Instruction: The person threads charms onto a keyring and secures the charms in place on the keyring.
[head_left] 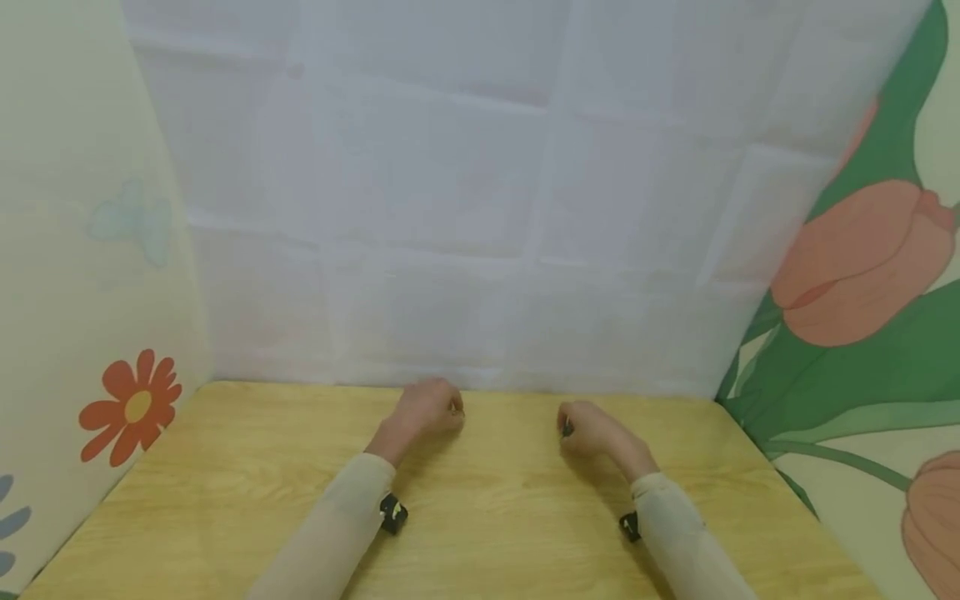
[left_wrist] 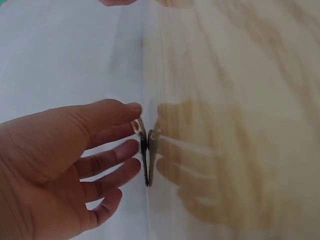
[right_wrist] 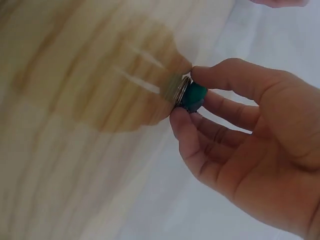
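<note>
In the left wrist view my left hand [left_wrist: 65, 155] is just over the table, its thumb and fingertips around a thin, dark metal piece [left_wrist: 144, 155] with a small shiny loop at its upper end. This piece stands edge-on, its lower end right at the tabletop, and its exact kind cannot be told. My right hand [right_wrist: 250, 135] pinches a small, shiny green piece with silvery metal bands [right_wrist: 196, 95] between thumb and index finger, low against the table. From the head view, both hands [head_left: 431, 407] are at the table's far part, a gap between them.
The glossy wood-grain table [head_left: 495, 500] mirrors both hands. A creased white sheet [head_left: 450, 208] rises behind its far edge. Flower-printed walls [head_left: 862, 267] stand on either side. Small black devices [head_left: 393, 513] sit at both wrists.
</note>
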